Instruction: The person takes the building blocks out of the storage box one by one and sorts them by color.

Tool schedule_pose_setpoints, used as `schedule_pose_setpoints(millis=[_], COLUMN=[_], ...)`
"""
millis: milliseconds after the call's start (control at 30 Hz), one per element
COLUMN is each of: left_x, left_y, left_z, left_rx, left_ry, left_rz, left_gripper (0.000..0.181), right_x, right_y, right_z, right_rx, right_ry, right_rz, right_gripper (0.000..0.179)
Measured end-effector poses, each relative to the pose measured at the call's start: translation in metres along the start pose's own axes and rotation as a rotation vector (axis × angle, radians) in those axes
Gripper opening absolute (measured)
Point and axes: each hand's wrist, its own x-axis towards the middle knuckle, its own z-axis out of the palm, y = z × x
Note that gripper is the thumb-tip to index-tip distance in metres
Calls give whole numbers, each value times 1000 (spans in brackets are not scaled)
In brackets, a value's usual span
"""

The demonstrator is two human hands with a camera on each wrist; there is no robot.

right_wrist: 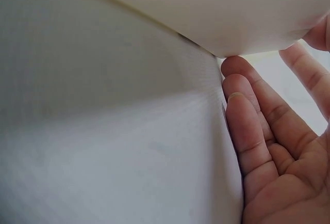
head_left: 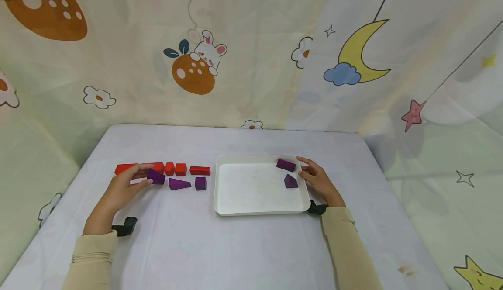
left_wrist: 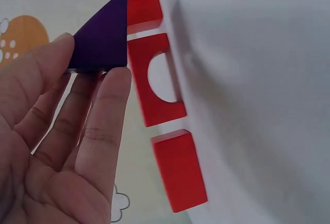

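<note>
Two tan sleeves come up from the bottom of the frame, one at lower left (head_left: 90,255) and one at lower right (head_left: 351,246). Each wrist wears a black strap.

The right hand (head_left: 320,184) is at the tray's right side, up by its corner. Its grip is wide, with the thumb and pointer finger spread apart and touching the edge. In the right wrist view, its other fingers are mostly straight, just by the tray's corner.

The white tray (head_left: 247,189) sits flat on the desk (head_left: 235,250), a bit right of the middle.

The left hand (head_left: 125,187) is left of the middle. Its grip is closed just as far as one slanted purple block (head_left: 156,176), pinched between thumb and fingers. In the left wrist view, that block has a pointy top.

Right of it, a purple wedge (head_left: 178,184) and a purple cube (head_left: 200,183) lie on the desk, apart.

Two more purple blocks are inside the tray near its right side: a pointy one (head_left: 291,181), and a long one (head_left: 286,164) a little farther back.

Behind the purple row is a line of red blocks (head_left: 180,169).

Farthest back hangs a pale cloth (head_left: 255,63) with bunnies and a moon.
</note>
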Motion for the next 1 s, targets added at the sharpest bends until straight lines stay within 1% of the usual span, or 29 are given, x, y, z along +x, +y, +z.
schedule_pose_setpoints(millis=[133, 233, 400, 467, 533, 633, 700, 767, 867, 933, 1000], left_x=[0, 0, -1, -1, -2, -5, -6, -8, -9, -10, -10], left_y=[-7, -8, -8, -5, -2, 8, 16, 28, 47, 59, 70], left_z=[3, 5, 5, 3, -1, -5, -7, -5, 0, 5, 12], left_rx=[10, 20, 51, 63, 79, 115, 147, 176, 195, 192, 171], left_ry=[-42, -58, -72, -75, -74, -46, -7, 32, 73, 79, 85], left_rz=[-39, -63, -105, -127, -131, -118, -92, -87, -90, -102, -95], left_gripper=[48, 47, 52, 56, 58, 60, 60, 61, 63, 65, 64], right_x=[-1, 0, 0, 1, 1, 2, 2, 2, 2, 1, 1], right_y=[-1, -2, -2, -2, -2, -1, 0, 1, 2, 2, 2], right_z=[1, 1, 0, 0, -1, -1, -2, -2, -2, -2, -1], right_rx=[-5, -3, 0, 3, 5, -2, -5, -7, -6, -6, -3], right_ry=[0, -2, -3, -3, -2, 3, 7, 7, 5, 3, 3], right_rz=[-2, -1, 8, 9, 14, 13, 16, 12, 16, 17, 17], right_gripper=[55, 56, 56, 56, 56, 56, 56, 56, 57, 57, 56])
